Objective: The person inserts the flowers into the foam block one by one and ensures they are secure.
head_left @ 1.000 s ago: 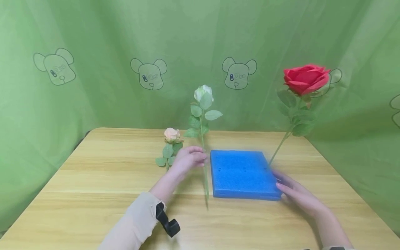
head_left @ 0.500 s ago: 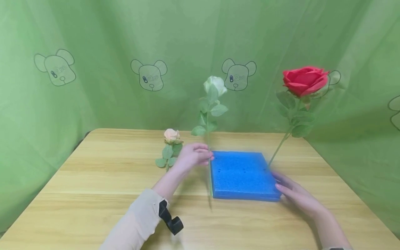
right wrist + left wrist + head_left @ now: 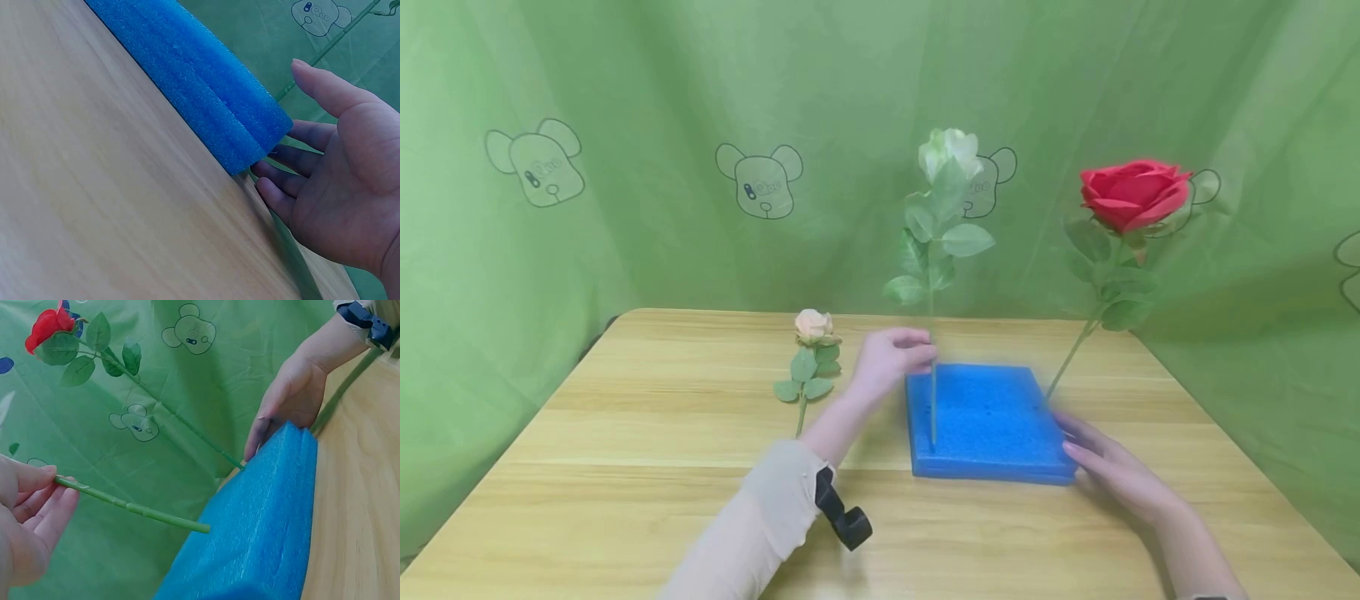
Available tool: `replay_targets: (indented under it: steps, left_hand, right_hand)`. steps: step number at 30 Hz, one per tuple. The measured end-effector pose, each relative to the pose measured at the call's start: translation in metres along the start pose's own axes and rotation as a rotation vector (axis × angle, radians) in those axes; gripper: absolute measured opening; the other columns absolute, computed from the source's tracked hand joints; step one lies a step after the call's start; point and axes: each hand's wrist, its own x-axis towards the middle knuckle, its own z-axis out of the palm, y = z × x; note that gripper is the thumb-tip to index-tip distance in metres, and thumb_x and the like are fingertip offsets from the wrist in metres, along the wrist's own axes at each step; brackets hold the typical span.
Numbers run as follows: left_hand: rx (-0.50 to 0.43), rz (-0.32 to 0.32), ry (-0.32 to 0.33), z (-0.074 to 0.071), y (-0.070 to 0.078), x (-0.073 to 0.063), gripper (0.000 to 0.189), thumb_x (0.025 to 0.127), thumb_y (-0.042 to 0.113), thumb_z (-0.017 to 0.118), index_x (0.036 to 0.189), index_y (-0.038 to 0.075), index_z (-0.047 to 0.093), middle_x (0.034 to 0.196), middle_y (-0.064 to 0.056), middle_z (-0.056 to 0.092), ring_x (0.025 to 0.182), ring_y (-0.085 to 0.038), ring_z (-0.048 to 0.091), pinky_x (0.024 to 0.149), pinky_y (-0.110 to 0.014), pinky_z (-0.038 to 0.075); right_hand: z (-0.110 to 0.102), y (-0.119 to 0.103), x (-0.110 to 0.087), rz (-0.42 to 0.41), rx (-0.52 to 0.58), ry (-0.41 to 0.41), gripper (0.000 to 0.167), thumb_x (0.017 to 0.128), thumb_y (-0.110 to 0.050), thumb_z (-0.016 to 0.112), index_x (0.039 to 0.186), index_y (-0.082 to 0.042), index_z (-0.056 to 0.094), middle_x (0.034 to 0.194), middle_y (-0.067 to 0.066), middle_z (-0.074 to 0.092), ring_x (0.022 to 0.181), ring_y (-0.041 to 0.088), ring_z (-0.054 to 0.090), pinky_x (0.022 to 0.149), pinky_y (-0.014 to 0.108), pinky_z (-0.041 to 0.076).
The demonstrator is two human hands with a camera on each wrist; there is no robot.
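Observation:
My left hand (image 3: 889, 358) pinches the green stem (image 3: 131, 506) of a white rose (image 3: 951, 157) between thumb and fingers. The rose stands nearly upright over the left part of a blue foam block (image 3: 1000, 429). In the left wrist view the stem's lower end is free, just above the foam. A red rose (image 3: 1135, 198) is stuck in the block's right side, its stem leaning right. Beside the block's right edge lies my right hand (image 3: 1123, 475). Its fingers (image 3: 309, 159) are extended and loosely bent against the foam's side, with the thumb raised apart.
A small pale pink rose (image 3: 812, 325) with leaves lies on the wooden table (image 3: 647, 417), left of the block. Several small holes mark the foam's top. A green curtain (image 3: 850, 75) with printed bear heads hangs behind the table and along its sides.
My left hand has moved right and up with the white rose, from left of the foam block to over its left part. My right hand stays by the block.

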Motion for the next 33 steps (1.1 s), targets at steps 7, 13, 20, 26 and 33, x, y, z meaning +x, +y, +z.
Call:
replay_targets:
  steps: [7,13,20,26,33]
  left_hand:
    - [0.018,0.04,0.003,0.019,0.003,0.006,0.024,0.081,-0.002,0.067,0.104,-0.01,0.063,0.099,-0.022,0.067,0.084,-0.03,0.067,0.071,-0.028,0.056]
    - [0.059,0.043,-0.005,0.028,0.004,0.008,0.023,0.081,0.001,0.068,0.102,-0.005,0.065,0.095,-0.016,0.069,0.078,-0.022,0.068,0.069,-0.024,0.056]
    - [0.087,0.063,-0.007,0.032,-0.001,0.012,0.022,0.081,0.003,0.069,0.101,-0.004,0.066,0.094,-0.014,0.069,0.075,-0.019,0.068,0.068,-0.023,0.055]
    - [0.106,0.06,-0.003,0.035,-0.004,0.015,0.022,0.081,0.005,0.069,0.102,-0.002,0.067,0.095,-0.012,0.069,0.075,-0.018,0.068,0.07,-0.022,0.055]
    - [0.07,0.068,0.022,0.047,-0.002,0.019,0.022,0.08,0.002,0.07,0.1,-0.004,0.067,0.095,-0.014,0.069,0.075,-0.02,0.069,0.068,-0.022,0.055]
  right_hand:
    - [0.0,0.0,0.0,0.01,-0.012,-0.006,0.056,0.1,-0.02,0.039,0.145,0.003,0.014,0.15,0.027,0.01,0.133,0.049,0.006,0.099,0.069,0.009]
    - [0.0,-0.002,-0.001,0.008,0.008,-0.021,0.056,0.101,-0.02,0.038,0.146,0.001,0.013,0.15,0.026,0.008,0.132,0.049,0.007,0.1,0.065,0.014]
    - [-0.005,-0.004,-0.001,-0.01,-0.008,-0.044,0.057,0.1,-0.017,0.039,0.145,0.003,0.011,0.15,0.025,0.008,0.134,0.042,0.006,0.096,0.011,0.028]
    - [-0.006,-0.002,-0.001,-0.051,-0.02,-0.057,0.059,0.098,-0.01,0.042,0.144,0.007,0.009,0.149,0.027,0.006,0.124,-0.014,0.022,0.09,0.0,0.022]
    - [-0.006,-0.004,-0.003,-0.05,-0.042,-0.067,0.06,0.097,-0.009,0.043,0.145,0.004,0.009,0.15,0.026,0.006,0.118,-0.019,0.022,0.09,0.001,0.021]
